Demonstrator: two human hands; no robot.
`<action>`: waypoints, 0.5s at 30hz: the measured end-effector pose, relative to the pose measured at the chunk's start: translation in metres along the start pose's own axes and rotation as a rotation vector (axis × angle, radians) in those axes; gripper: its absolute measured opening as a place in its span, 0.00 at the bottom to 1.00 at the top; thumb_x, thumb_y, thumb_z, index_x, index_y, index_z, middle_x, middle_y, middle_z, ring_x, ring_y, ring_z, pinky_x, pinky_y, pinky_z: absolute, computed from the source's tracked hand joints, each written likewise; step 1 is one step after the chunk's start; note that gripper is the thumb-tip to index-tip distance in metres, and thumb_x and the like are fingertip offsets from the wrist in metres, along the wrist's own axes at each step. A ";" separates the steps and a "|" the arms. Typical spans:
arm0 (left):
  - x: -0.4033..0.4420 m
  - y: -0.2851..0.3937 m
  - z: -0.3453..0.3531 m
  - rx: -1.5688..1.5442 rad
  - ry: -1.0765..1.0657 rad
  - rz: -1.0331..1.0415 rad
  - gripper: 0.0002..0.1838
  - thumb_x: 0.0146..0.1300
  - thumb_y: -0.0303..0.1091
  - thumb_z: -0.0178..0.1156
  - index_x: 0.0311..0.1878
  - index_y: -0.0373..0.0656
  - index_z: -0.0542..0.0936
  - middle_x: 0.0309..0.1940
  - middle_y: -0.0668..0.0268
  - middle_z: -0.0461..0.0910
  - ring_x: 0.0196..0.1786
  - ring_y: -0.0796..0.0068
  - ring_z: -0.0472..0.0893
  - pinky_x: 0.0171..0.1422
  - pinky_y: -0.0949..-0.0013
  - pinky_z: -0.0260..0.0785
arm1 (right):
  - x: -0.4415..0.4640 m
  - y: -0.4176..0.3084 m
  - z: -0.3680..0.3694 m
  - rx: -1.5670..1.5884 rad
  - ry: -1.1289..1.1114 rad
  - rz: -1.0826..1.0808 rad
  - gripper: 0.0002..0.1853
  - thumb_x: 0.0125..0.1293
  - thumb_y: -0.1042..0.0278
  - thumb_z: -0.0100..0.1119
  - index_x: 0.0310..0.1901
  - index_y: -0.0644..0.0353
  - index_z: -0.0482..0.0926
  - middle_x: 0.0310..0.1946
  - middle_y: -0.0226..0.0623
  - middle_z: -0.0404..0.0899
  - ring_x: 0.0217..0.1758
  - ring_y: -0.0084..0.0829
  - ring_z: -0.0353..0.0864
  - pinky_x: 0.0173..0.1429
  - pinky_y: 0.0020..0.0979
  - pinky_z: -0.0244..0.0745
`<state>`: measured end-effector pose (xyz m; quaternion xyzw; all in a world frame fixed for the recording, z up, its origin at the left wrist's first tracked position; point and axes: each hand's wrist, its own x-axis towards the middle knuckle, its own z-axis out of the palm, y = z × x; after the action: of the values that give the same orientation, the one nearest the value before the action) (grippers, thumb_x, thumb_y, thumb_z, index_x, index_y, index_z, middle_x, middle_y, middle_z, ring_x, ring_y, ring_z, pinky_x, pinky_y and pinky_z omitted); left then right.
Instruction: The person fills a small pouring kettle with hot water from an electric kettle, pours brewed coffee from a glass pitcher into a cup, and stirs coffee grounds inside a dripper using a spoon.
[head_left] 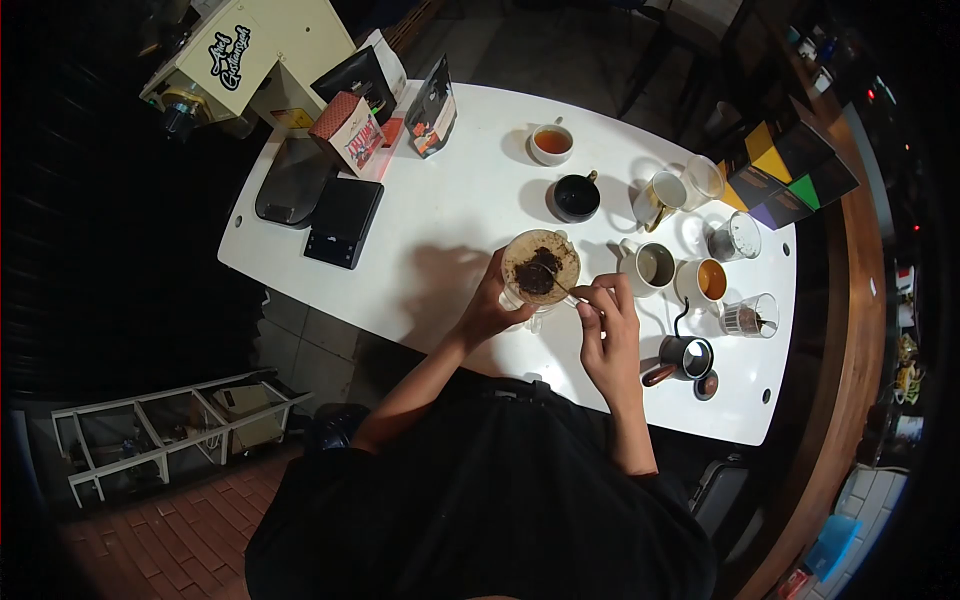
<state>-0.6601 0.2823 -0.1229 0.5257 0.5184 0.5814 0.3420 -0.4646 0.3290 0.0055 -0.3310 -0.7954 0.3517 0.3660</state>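
My left hand (pixel 488 305) is closed round the left side of a dripper, which holds a paper filter (pixel 520 248) with dark wet coffee grounds (pixel 537 272) in it. From the right, my right hand (pixel 608 310) pinches the handle of a small spoon (pixel 560 286), whose tip reaches into the grounds. Beneath the dripper, a clear vessel (pixel 536 322) shows only in part. A light mug (pixel 648 267) stands just right of the dripper, and a black cup (pixel 575 198) is beyond it.
On the white table (pixel 450 210) stand a black scale (pixel 344 222), coffee bags (pixel 432 110) and a grinder (pixel 260 60) at left. At right are a cup of amber liquid (pixel 711 280), glasses (pixel 735 237), a gooseneck kettle (pixel 686 356) and a dark folded display (pixel 785 170).
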 end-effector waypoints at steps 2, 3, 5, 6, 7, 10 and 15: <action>0.001 0.002 0.000 0.030 0.000 0.006 0.45 0.55 0.30 0.74 0.75 0.39 0.63 0.67 0.57 0.74 0.70 0.64 0.74 0.75 0.58 0.67 | 0.001 0.000 -0.002 0.018 0.015 -0.048 0.06 0.71 0.77 0.60 0.46 0.62 0.82 0.44 0.42 0.72 0.32 0.39 0.78 0.36 0.39 0.73; 0.001 0.003 0.001 0.018 0.004 0.007 0.45 0.55 0.30 0.74 0.75 0.39 0.63 0.67 0.57 0.74 0.70 0.64 0.74 0.75 0.58 0.67 | 0.001 -0.002 -0.003 0.017 0.017 -0.047 0.06 0.71 0.77 0.60 0.46 0.62 0.82 0.44 0.42 0.72 0.32 0.39 0.78 0.36 0.39 0.73; 0.001 0.004 0.001 0.003 0.005 0.009 0.44 0.55 0.30 0.74 0.75 0.39 0.63 0.67 0.57 0.74 0.71 0.64 0.74 0.76 0.58 0.67 | 0.002 -0.004 -0.004 0.019 -0.041 -0.027 0.05 0.71 0.77 0.60 0.46 0.62 0.82 0.44 0.43 0.72 0.32 0.39 0.77 0.35 0.39 0.73; 0.000 0.004 0.001 -0.020 0.003 -0.016 0.45 0.55 0.30 0.74 0.75 0.39 0.63 0.67 0.57 0.74 0.71 0.64 0.74 0.76 0.58 0.67 | 0.001 -0.002 -0.003 0.018 -0.039 -0.027 0.05 0.71 0.77 0.60 0.46 0.62 0.82 0.44 0.43 0.72 0.32 0.39 0.77 0.35 0.39 0.73; 0.000 0.003 0.001 -0.042 0.003 -0.041 0.45 0.55 0.30 0.74 0.75 0.38 0.63 0.67 0.56 0.74 0.71 0.64 0.74 0.76 0.58 0.67 | 0.000 0.002 -0.001 -0.029 -0.024 -0.013 0.05 0.71 0.77 0.60 0.46 0.62 0.82 0.44 0.43 0.72 0.32 0.39 0.77 0.35 0.39 0.73; 0.000 -0.001 0.000 -0.023 0.001 -0.005 0.44 0.56 0.30 0.73 0.75 0.38 0.63 0.68 0.56 0.74 0.71 0.63 0.74 0.76 0.58 0.66 | 0.000 0.004 -0.002 -0.075 0.026 -0.004 0.06 0.71 0.76 0.61 0.46 0.61 0.83 0.44 0.43 0.73 0.31 0.39 0.77 0.35 0.39 0.73; 0.002 -0.008 0.000 0.055 -0.024 0.027 0.48 0.53 0.27 0.72 0.76 0.37 0.58 0.67 0.57 0.72 0.71 0.65 0.73 0.78 0.60 0.66 | 0.002 0.004 -0.002 -0.129 0.054 0.020 0.05 0.71 0.75 0.61 0.46 0.61 0.82 0.44 0.42 0.72 0.31 0.39 0.78 0.36 0.39 0.73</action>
<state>-0.6617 0.2859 -0.1303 0.5487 0.5231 0.5650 0.3256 -0.4624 0.3331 0.0040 -0.3711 -0.8029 0.2943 0.3619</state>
